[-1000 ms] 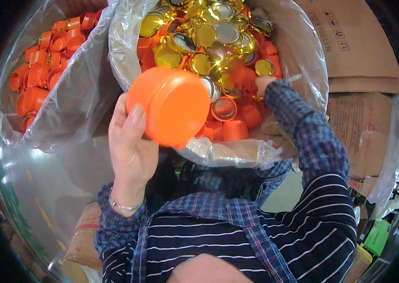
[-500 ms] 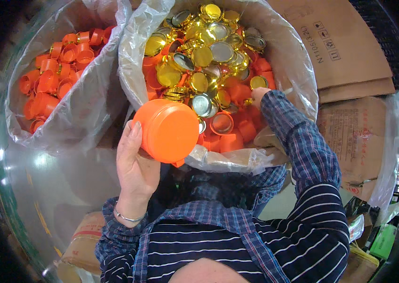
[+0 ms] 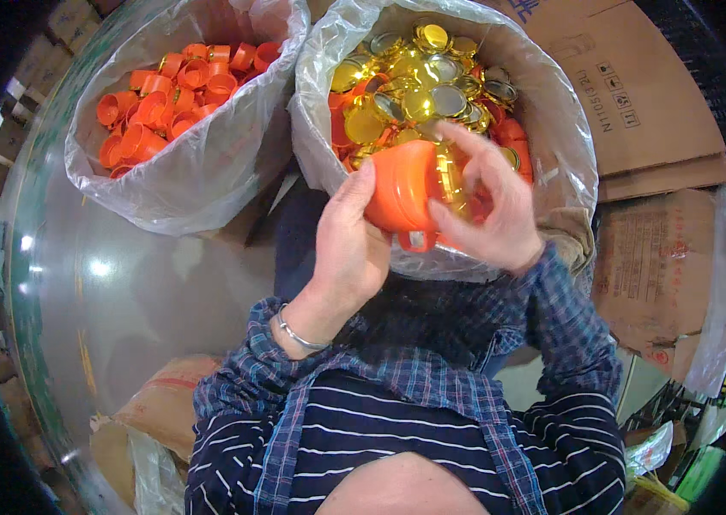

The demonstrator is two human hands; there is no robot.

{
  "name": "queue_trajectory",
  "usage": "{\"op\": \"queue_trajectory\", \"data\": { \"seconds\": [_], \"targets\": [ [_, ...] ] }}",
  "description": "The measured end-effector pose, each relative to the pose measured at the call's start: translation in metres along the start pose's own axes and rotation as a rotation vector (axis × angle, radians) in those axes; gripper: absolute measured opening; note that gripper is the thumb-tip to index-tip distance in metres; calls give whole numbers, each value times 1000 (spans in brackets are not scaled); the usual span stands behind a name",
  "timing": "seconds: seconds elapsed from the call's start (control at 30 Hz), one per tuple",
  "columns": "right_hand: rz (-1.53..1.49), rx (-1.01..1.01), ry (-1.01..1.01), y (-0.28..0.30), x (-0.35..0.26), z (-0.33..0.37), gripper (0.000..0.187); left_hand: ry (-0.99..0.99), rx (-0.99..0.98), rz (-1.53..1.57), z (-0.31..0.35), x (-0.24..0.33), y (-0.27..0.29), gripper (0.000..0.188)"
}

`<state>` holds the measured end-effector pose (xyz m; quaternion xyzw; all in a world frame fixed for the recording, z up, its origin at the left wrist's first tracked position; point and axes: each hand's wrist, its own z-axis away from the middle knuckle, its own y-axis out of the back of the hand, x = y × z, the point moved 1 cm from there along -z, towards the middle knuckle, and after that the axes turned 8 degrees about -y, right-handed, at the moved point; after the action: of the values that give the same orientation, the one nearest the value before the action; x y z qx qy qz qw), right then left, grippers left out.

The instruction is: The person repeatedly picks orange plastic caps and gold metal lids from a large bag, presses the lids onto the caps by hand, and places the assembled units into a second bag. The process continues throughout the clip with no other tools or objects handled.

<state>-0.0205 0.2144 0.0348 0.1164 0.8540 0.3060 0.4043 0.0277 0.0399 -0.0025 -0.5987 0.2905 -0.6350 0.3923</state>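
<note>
Plastic-lined containers [image 3: 316, 129] beyond hands [image 3: 505, 210], cardboard [image 3: 629, 94] rightward

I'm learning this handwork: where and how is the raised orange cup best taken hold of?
Probably by the rounded wall of the orange cup, coming from the person's left, as the left hand does: the cup is tipped sideways, and the gold piece and right hand crowd its right end.

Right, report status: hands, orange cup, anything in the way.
Left hand gripping orange cup. Right hand at gold piece beside it, blurred; grip unclear. No obstruction visible at the cup.
</note>
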Motion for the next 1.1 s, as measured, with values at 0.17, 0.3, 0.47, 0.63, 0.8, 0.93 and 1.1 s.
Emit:
{"op": "queue_trajectory", "data": {
  "seconds": [0.17, 0.3, 0.47, 0.63, 0.8, 0.93, 1.1],
  "targets": [
    [-63, 192, 0, -32, -31, 19, 66, -21, -52, -32, 22, 0, -12, 43],
    [0, 258, 53, -45, -41, 24, 64, -137, -27, -120, 34, 2, -15, 33],
    [-143, 351, -72, -62, -44, 29, 52, -386, -127, -379, 37, -8, -3, 22],
    [-598, 394, -529, -81, -31, 32, 47, -740, -295, -975, 34, -15, 5, 19],
    [62, 432, 84, -72, -20, 30, 48, -37, -84, -310, 6, -3, 7, 26],
    [41, 229, 73, -58, -13, 26, 57, 87, -160, -182, 0, 3, 14, 30],
    [-1278, 350, -690, -73, -23, 31, 46, -827, -591, -1208, 27, -6, 11, 41]
  ]
}}
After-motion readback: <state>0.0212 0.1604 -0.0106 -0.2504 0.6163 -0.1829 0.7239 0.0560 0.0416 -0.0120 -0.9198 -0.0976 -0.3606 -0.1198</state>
